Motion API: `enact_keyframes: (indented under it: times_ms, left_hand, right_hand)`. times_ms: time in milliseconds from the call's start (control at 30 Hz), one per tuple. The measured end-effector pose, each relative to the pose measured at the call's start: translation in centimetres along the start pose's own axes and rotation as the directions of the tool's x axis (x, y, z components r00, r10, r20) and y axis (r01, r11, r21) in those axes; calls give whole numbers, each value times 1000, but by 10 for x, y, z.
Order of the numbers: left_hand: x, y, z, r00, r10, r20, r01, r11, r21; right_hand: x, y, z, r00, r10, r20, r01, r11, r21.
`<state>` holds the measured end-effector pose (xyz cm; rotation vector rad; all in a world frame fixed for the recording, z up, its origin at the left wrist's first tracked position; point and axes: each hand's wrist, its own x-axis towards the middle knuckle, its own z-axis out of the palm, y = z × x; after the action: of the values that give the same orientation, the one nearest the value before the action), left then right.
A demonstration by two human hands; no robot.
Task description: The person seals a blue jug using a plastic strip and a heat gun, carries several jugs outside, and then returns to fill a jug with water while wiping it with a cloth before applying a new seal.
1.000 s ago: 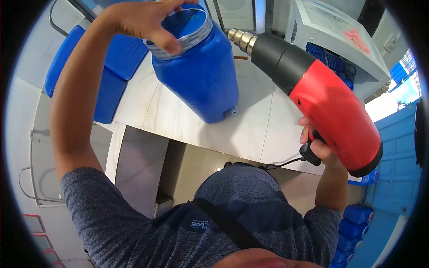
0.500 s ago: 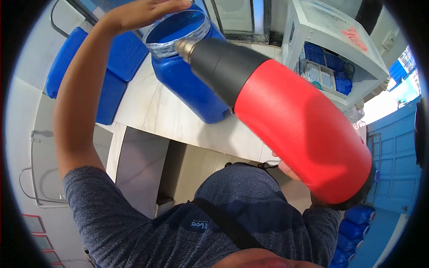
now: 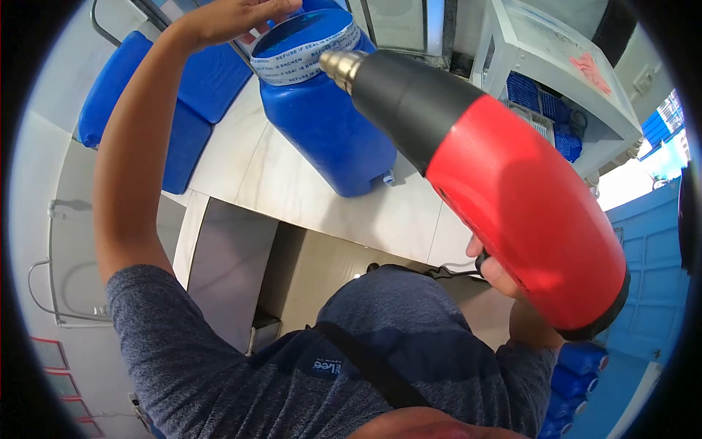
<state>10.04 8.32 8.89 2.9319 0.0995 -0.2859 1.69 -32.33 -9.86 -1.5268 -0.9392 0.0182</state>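
Observation:
My right hand is wrapped around the handle of a red and black heat gun, under its body. The metal nozzle points at a printed seal band around the neck of a blue water jug, and overlaps the band's right side in this view. "REFUSE IF SEAL IS BROKEN" can be read on the band. At the jug's far top left, my left hand has its fingers bent at the rim, partly cut off by the frame's edge. A small pale spout sticks out low on the jug.
The jug stands on a pale tiled counter. Left of it are more blue containers. A white shelf unit with baskets stands at the right, a pink cloth on top. Blue jugs are stacked low at the right.
The heat gun has shifted right and its nozzle has moved along the band. The band's print now reads more clearly, and my left hand's fingers have drawn back and bent at the rim.

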Motion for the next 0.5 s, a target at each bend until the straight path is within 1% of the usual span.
enact_keyframes:
  times_ms: [33, 100, 133, 200, 233, 300, 367, 400, 433, 500]
  left_hand:
    - [-1, 1, 0, 1000, 2, -1, -2, 1000, 1]
    - [-1, 3, 1, 978, 196, -74, -200, 979, -47]
    - [0, 4, 1, 977, 197, -77, -201, 978, -47]
    - [7, 5, 3, 942, 310, -130, -317, 948, -36]
    - [11, 8, 6, 942, 308, -132, -316, 948, -38]
    - [20, 15, 13, 915, 387, -116, -395, 917, -53]
    - [14, 34, 13, 911, 404, -86, -408, 912, -41]
    - [10, 39, 13, 907, 418, -55, -420, 907, -29]
    - [17, 36, 13, 908, 416, -54, -418, 908, -30]
    - [36, 29, 14, 907, 419, -39, -416, 907, 60]
  right_hand:
    - [2, 0, 2, 1000, -8, 5, 8, 1000, -6]
    - [5, -2, 4, 1000, -20, 10, 20, 1000, -9]
    - [6, -3, 3, 1000, -24, 10, 24, 1000, -8]
    - [9, -3, 5, 999, -32, 11, 32, 999, -2]
    - [8, -5, 5, 999, -35, 11, 35, 999, -1]
    - [9, -8, 4, 999, -45, 14, 45, 999, 12]
    - [14, -13, 5, 998, -62, 9, 62, 997, 38]
    - [18, -15, 5, 997, -76, 1, 75, 996, 51]
    - [24, -20, 5, 995, -94, -10, 95, 993, 73]
    - [38, -29, 5, 992, -117, -37, 121, 987, 103]
